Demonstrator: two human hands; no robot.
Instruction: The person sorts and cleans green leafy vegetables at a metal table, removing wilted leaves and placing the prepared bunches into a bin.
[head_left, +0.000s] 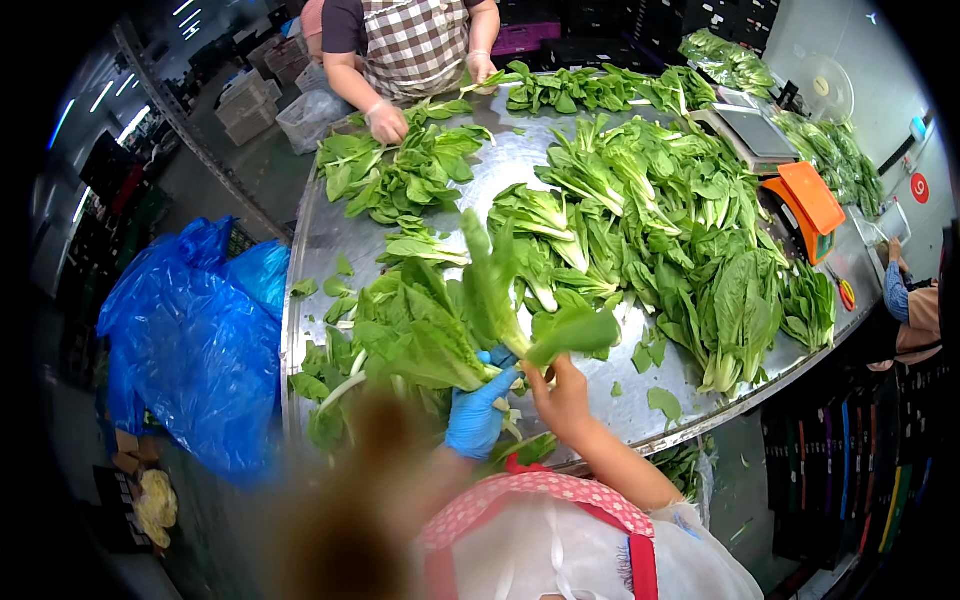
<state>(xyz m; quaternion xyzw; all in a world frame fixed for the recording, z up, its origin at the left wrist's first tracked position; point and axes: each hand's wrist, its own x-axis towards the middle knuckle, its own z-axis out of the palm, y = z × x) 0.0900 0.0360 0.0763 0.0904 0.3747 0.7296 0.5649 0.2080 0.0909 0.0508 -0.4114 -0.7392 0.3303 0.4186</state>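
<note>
My left hand (475, 421), in a blue glove, grips the base of a head of leafy greens (491, 300); its leaves fan up and out. With bare fingers, my right hand (564, 399) pinches the stem of a broad green leaf (577, 334) beside that base. Loose leaves and pale stalks (330, 390) lie on the metal table (637, 409) left of my hands. Beyond them, a large pile of leafy green heads (645, 187) covers much of the tabletop. A brown blur close to the camera hides part of the lower left.
Across the table a person in a checked apron (416, 45) handles greens (420, 172) with gloved hands. Orange scales (810, 202), grey scales (754, 131) and scissors (845, 291) sit on the right. A blue plastic bag (187, 330) stands left. Another person (919, 315) is far right.
</note>
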